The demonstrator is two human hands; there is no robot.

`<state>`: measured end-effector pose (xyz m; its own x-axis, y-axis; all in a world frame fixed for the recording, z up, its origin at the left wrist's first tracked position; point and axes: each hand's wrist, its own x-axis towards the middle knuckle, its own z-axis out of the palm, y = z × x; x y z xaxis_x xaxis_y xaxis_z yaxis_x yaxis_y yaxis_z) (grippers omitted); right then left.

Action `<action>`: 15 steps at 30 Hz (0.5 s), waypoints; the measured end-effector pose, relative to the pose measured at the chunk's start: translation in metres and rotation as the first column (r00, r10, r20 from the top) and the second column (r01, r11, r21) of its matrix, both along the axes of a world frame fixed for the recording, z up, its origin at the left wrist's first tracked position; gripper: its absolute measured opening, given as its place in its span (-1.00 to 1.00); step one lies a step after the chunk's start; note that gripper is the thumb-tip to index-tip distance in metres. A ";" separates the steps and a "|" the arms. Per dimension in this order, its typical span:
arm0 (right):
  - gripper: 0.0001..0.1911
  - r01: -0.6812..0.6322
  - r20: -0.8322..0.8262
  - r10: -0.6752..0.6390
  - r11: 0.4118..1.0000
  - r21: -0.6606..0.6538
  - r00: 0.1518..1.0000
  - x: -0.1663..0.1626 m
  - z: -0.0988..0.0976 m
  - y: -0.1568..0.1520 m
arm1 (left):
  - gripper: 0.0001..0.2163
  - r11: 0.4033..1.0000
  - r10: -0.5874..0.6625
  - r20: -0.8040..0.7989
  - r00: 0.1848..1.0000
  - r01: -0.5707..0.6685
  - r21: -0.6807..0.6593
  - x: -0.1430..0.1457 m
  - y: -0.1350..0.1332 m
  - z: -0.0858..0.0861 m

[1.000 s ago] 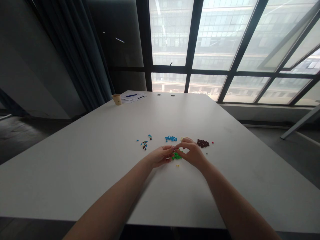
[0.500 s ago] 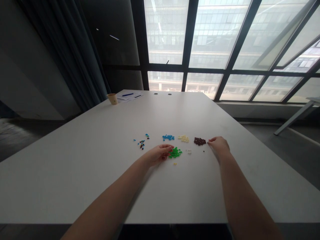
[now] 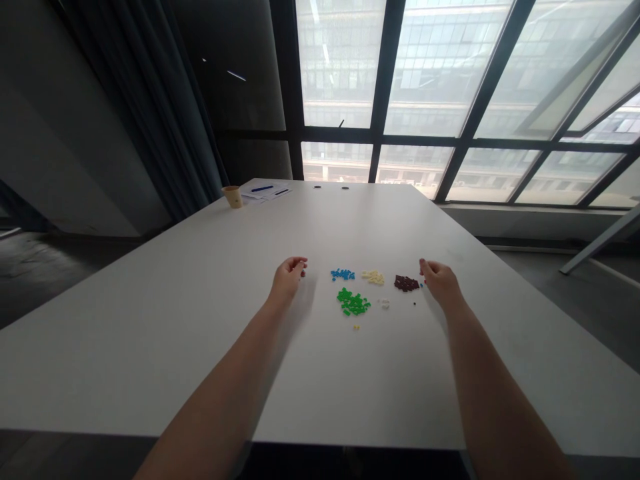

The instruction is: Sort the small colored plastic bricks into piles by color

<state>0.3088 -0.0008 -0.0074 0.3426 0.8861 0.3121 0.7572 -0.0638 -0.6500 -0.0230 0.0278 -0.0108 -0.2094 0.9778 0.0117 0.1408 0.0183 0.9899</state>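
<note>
Small beads lie sorted in piles on a white table [image 3: 150, 320]: a green pile [image 3: 353, 303], a blue pile [image 3: 343, 274], a cream pile [image 3: 373, 277] and a dark brown pile [image 3: 406, 283]. My left hand [image 3: 287, 276] hovers left of the blue pile, over the spot of mixed loose beads, its fingers curled in a pinch; what they hold is hidden. My right hand [image 3: 440, 283] rests just right of the brown pile, fingers bent together near a tiny bead. A few white beads [image 3: 384, 303] and a yellow one [image 3: 356, 327] lie near the green pile.
At the table's far left corner stand a small tan cup [image 3: 233, 197] and papers with a blue pen [image 3: 263, 189]. Large windows with dark frames rise behind the table. A dark curtain hangs at the left.
My left hand moved left from the green pile to the mixed beads and now covers them. My right hand went from the middle to the right of the brown pile.
</note>
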 end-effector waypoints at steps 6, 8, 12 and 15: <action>-0.56 -0.383 0.037 0.394 0.907 -0.173 0.918 -0.041 -0.006 -0.004 | -0.79 0.985 0.168 -0.606 0.777 -0.100 0.144 -0.033 0.017 -0.019; -0.56 -0.410 0.076 0.430 0.892 -0.188 0.900 -0.046 -0.009 -0.004 | -0.78 0.991 0.137 -0.700 0.700 -0.090 0.104 -0.032 0.016 -0.024; -0.57 -0.419 0.119 0.445 0.887 -0.193 0.888 -0.048 -0.010 -0.004 | -0.77 0.996 0.093 -0.803 0.589 -0.042 0.084 -0.022 0.015 -0.027; -0.57 -0.423 0.125 0.448 0.887 -0.185 0.885 -0.049 -0.009 -0.004 | -0.72 0.997 0.057 -0.857 0.512 0.012 0.074 -0.015 0.015 -0.029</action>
